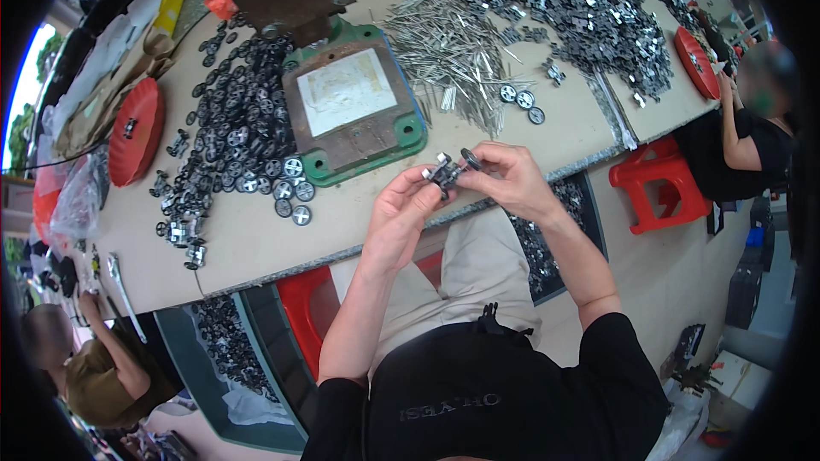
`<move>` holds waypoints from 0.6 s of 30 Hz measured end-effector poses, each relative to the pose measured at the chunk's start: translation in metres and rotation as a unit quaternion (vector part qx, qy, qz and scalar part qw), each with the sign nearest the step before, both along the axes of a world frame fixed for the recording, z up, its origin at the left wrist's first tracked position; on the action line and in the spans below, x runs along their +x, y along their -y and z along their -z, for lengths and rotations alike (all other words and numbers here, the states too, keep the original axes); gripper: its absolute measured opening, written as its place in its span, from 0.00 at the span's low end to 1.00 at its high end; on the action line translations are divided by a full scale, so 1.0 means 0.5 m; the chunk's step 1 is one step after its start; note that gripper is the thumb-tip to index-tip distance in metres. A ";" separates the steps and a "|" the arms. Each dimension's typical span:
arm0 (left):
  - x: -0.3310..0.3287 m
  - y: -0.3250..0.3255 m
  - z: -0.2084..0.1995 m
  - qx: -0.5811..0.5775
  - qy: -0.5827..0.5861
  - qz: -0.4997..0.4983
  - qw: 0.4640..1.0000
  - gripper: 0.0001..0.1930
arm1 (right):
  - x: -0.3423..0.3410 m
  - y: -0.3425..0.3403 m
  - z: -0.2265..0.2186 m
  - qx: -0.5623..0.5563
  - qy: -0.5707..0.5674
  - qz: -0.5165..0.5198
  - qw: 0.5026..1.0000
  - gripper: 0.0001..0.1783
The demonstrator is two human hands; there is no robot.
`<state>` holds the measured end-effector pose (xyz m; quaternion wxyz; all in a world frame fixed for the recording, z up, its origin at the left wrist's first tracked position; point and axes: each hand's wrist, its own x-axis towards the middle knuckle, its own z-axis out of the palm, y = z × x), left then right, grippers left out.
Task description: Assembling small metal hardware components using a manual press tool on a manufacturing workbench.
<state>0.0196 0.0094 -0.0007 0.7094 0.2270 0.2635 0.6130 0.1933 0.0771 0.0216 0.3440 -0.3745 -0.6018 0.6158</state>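
Above my lap, at the table's front edge, my left hand [400, 215] pinches a small dark and silver metal part [444, 172] between thumb and fingers. Close on its right, my right hand [511, 177] grips a small black wheel [470, 159], seen nearly edge-on. Whether the wheel touches the metal part I cannot tell. Beyond my hands stands a green and brown press [410, 130] with a pale plate on its bed. Loose black wheels with silver spokes [301, 215] lie left of it, and a few more wheels [536, 115] lie to its right.
Thin metal pins [453, 51] and dark metal parts [615, 26] are heaped at the back right. Finished-looking wheeled pieces [177, 232] lie left, near a red dish [137, 132]. Bins of parts [235, 358] stand below. Two people sit at either side; a red stool [658, 188] is right.
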 end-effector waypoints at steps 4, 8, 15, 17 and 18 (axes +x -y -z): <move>-0.060 -0.017 -0.054 0.059 -0.328 -0.002 0.943 0.21 | -0.021 -0.023 -0.079 0.205 0.173 -0.106 0.957 0.10; -0.112 -0.075 -0.102 0.068 -0.405 -0.117 0.904 0.14 | -0.069 -0.057 -0.113 0.278 0.142 -0.087 0.946 0.11; -0.217 -0.201 -0.075 0.077 -0.488 -0.277 0.824 0.14 | -0.058 -0.128 -0.140 0.254 0.199 -0.049 0.945 0.12; -0.217 -0.214 -0.058 0.062 -0.514 -0.270 0.812 0.15 | -0.037 -0.138 -0.153 0.254 0.232 -0.045 0.938 0.12; -0.218 -0.218 -0.051 0.063 -0.512 -0.270 0.813 0.15 | -0.028 -0.145 -0.162 0.285 0.241 -0.048 0.927 0.12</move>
